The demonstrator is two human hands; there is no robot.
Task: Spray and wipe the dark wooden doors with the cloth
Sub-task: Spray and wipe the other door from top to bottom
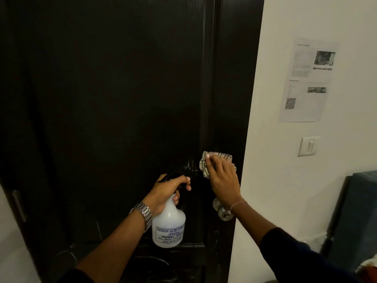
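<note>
A dark wooden door (122,99) fills the left and middle of the view. My left hand (168,190) grips the black trigger head of a white spray bottle (168,227), nozzle pointing at the door. My right hand (223,178) presses a checked cloth (205,166) flat against the door near its right edge, fingers straight. A round metal door knob (223,213) sits just below that wrist, partly hidden by it.
A white wall (285,180) stands right of the door, with a printed sheet (306,82) taped on it and a light switch (309,146) below. Dark blue furniture (359,217) stands at the lower right. A metal handle (18,205) shows at the far left.
</note>
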